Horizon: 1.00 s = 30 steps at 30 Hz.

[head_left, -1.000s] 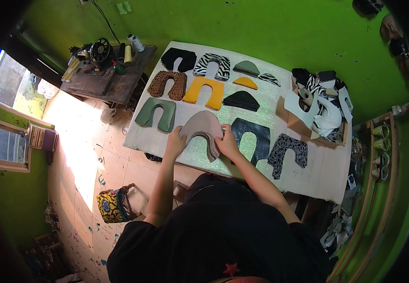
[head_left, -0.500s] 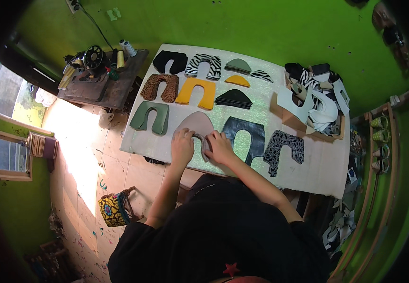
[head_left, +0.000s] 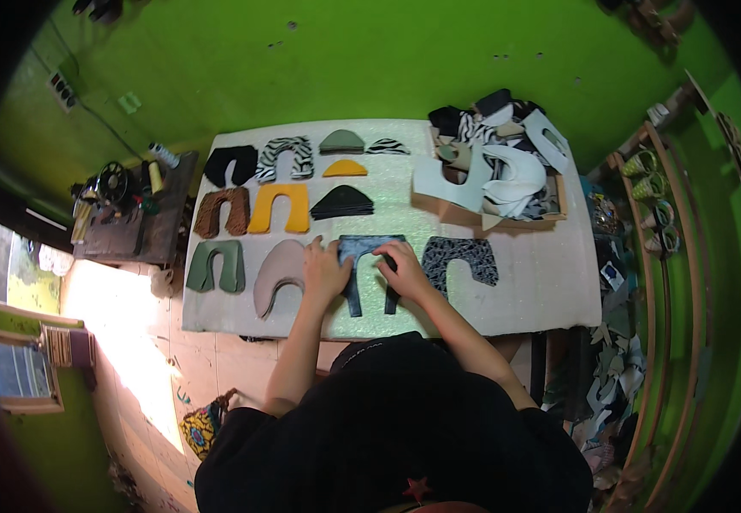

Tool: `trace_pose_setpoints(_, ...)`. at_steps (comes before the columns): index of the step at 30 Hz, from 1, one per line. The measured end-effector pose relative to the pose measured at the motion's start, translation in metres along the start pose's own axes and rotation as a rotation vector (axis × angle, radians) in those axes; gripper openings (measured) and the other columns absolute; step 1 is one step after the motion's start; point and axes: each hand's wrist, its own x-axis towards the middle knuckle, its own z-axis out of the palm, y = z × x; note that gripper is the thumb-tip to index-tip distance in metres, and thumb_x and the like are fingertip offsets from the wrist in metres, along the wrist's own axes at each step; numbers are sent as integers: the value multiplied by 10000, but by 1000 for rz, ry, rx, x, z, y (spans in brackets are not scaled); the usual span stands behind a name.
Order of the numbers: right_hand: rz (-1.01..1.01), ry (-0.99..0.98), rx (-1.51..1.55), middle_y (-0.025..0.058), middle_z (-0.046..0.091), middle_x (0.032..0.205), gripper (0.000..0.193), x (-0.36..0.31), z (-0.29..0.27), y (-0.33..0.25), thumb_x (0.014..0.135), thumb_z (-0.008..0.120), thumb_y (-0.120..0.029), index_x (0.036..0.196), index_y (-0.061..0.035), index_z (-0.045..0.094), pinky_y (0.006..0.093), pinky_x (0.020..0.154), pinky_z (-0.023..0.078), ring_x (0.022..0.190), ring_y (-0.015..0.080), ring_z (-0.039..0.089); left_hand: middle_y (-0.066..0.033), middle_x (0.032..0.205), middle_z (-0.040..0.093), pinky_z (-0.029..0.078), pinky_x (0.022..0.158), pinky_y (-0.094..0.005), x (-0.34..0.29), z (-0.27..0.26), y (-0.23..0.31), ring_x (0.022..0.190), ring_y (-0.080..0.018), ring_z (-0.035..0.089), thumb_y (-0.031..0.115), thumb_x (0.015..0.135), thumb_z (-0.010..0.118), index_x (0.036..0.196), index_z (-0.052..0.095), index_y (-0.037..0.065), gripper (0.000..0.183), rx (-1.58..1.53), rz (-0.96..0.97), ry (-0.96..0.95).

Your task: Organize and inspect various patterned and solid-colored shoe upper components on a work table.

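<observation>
In front of me on the pale tabletop lies a dark, shiny U-shaped leather piece (head_left: 371, 241), its two legs pointing toward me. My left hand (head_left: 325, 272) rests at its left leg, fingers apart and thumb over the dark leather. Over the right leg is my right hand (head_left: 405, 271), with curved fingers and a gap between thumb and forefinger. A pinkish-beige arched piece (head_left: 278, 272) lies just left of my left hand. To the right is a black-and-grey patterned U-shaped piece (head_left: 469, 256); its lower left part is partly hidden by my right hand.
Farther left lie green (head_left: 217, 267), yellow (head_left: 280, 208), brown spotted (head_left: 222, 211), zebra-striped (head_left: 285, 159) and black (head_left: 232, 165) U-shaped pieces. Half-moon stacks (head_left: 342, 203) sit mid-table. A cardboard box (head_left: 447, 210) overflows with offcuts at right. A sewing machine (head_left: 114, 182) stands left.
Both hands have left the pinkish-beige piece, which now lies flat, and moved right onto the dark leather piece. The whole view has shifted and turned.
</observation>
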Motion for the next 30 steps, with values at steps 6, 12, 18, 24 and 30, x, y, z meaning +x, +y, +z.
trace_pose_setpoints(6, 114, 204, 18, 128, 547, 903, 166, -6, -75, 22, 734, 551, -42, 898, -25, 575, 358, 798, 404, 894, 305, 515, -249, 1250, 362, 322, 945, -453, 27, 37, 108, 1160, -404, 345, 243, 731, 612, 1107, 539, 73, 419, -198, 397, -16)
trace_pose_setpoints(12, 155, 510, 60, 123, 560, 852, 114, -6, -141, 44, 746, 515, 22, 848, 2, 563, 303, 694, 436, 794, 251, 562, -227, 1205, 415, 321, 930, -461, 57, 63, 191, 1153, -386, 358, 198, 745, 577, 1047, 555, 70, 329, -382, 656, -17)
trace_pose_setpoints(18, 148, 652, -58, 97, 564, 835, 92, 0, -215, 82, 758, 517, 12, 835, -7, 563, 294, 652, 429, 770, 225, 553, -190, 1212, 435, 322, 932, -481, 82, 99, 250, 1180, -387, 355, 179, 741, 569, 1021, 564, 77, 298, -439, 707, -88)
trace_pose_setpoints(24, 199, 666, -178, 96, 559, 830, 115, 20, -275, 130, 738, 527, -5, 847, -14, 562, 317, 678, 420, 770, 248, 535, -121, 1307, 392, 254, 978, -533, 102, 134, 297, 1261, -330, 294, 182, 772, 541, 1147, 499, 87, 389, -309, 797, -179)
trace_pose_setpoints(30, 144, 623, -490, 99, 549, 948, 241, 52, -325, 178, 704, 577, -40, 943, -51, 548, 380, 821, 379, 938, 307, 466, -112, 1370, 308, 231, 982, -567, 124, 151, 331, 1287, -300, 257, 217, 791, 530, 1250, 418, 110, 485, -168, 811, -168)
